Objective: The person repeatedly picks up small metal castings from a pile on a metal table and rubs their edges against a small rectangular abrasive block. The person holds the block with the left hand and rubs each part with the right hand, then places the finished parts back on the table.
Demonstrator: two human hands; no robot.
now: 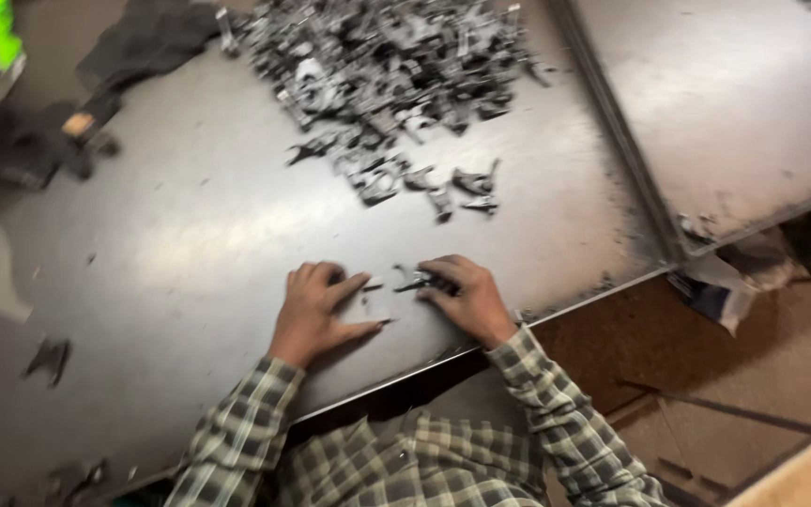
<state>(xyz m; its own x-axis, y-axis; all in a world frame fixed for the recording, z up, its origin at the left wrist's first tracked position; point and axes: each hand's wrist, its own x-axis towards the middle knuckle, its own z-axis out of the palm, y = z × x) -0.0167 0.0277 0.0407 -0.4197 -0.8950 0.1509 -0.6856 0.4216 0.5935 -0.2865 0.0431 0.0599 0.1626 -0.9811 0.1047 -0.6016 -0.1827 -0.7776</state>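
Note:
My left hand point(316, 310) rests on the grey metal table point(190, 253), its fingers curled and touching a small dark metal piece point(372, 287) at the fingertips. My right hand point(466, 296) lies just to the right, its fingers closed around a small metal part point(415, 282) that pokes out to the left. Both sleeves are green plaid. A big heap of small grey metal parts point(387, 66) lies at the far side of the table, with a few strays point(452, 183) closer to my hands.
A second metal table point(734, 103) butts against the right side. Dark cloth point(143, 42) lies at the far left. Loose metal bits point(49, 359) sit at the near left. Brown floor and a crumpled paper packet point(720, 291) are at the right.

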